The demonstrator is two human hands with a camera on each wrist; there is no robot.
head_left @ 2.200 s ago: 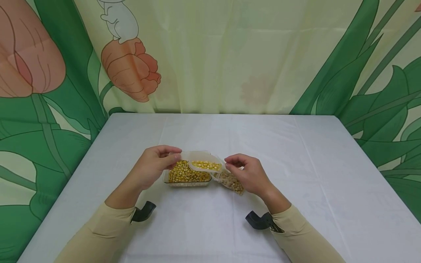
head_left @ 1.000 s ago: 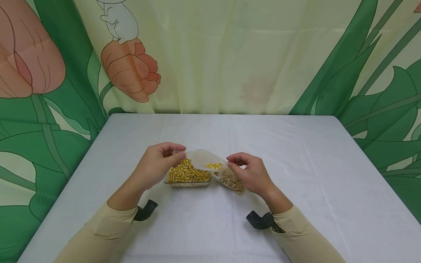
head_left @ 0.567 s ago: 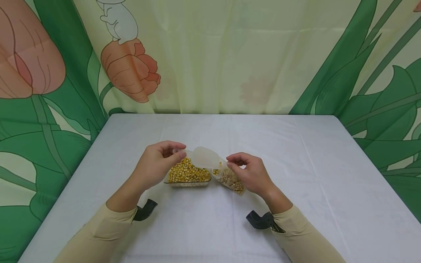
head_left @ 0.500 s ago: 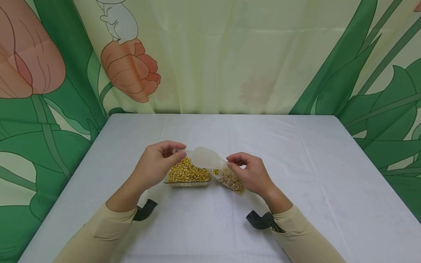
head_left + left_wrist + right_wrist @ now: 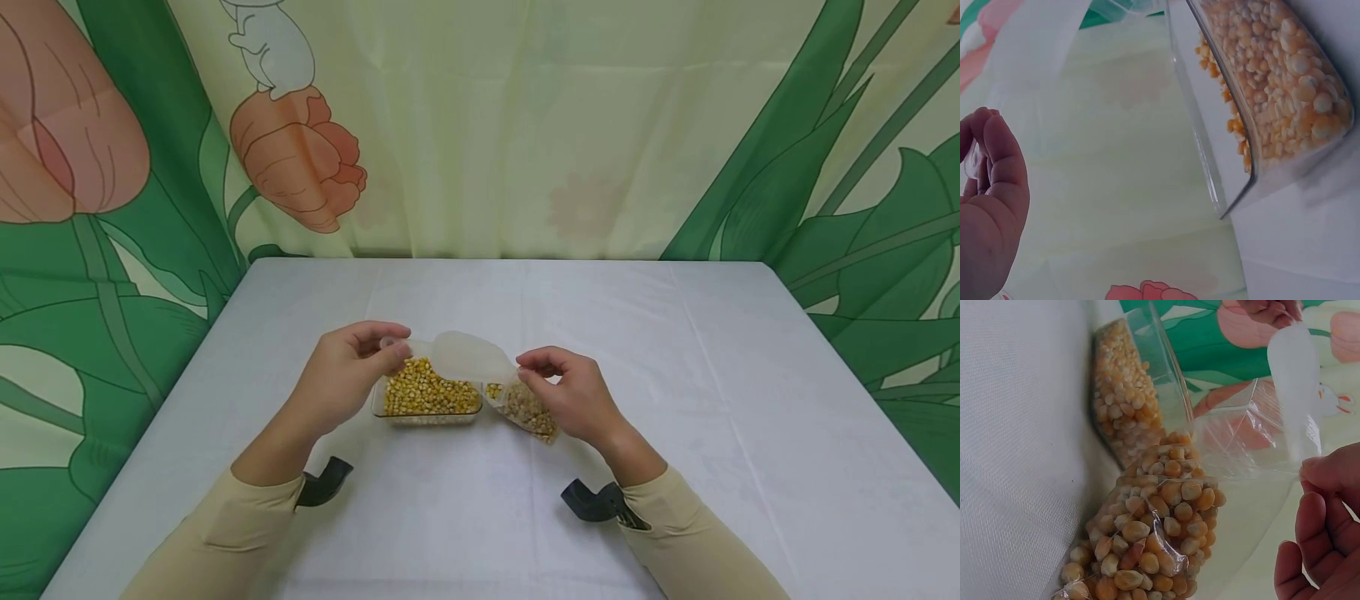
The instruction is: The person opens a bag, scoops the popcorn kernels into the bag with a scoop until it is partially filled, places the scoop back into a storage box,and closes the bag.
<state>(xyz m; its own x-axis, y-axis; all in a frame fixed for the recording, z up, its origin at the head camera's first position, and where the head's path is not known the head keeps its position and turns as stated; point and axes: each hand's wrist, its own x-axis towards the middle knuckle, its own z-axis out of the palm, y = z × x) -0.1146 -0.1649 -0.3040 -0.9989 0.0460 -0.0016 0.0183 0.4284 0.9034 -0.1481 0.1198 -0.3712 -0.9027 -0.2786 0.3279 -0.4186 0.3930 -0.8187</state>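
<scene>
My left hand [image 5: 337, 379] pinches the handle of a translucent white scoop [image 5: 471, 357], its mouth tilted down to the right at the opening of a clear plastic bag [image 5: 527, 408]. No kernels show in the scoop. With thumb and fingertips my right hand [image 5: 573, 396] pinches the bag's upper edge. Dried corn kernels [image 5: 1147, 544] fill the bag's lower part, which rests on the table in the right wrist view. Left of the bag stands a clear rectangular container [image 5: 427, 421] of yellow corn kernels, partly behind the scoop.
A white cloth covers the table [image 5: 645, 333]. Behind it hangs a curtain [image 5: 480, 133] printed with flowers, leaves and a rabbit. Dark curved wrist mounts [image 5: 326, 482] stick out from both tan sleeves, low over the cloth.
Corn kernels seen in the scoop earlier have slid out at the bag's opening as the scoop tipped. Lately my left hand has shifted slightly left with the scoop; my right hand is nearly still.
</scene>
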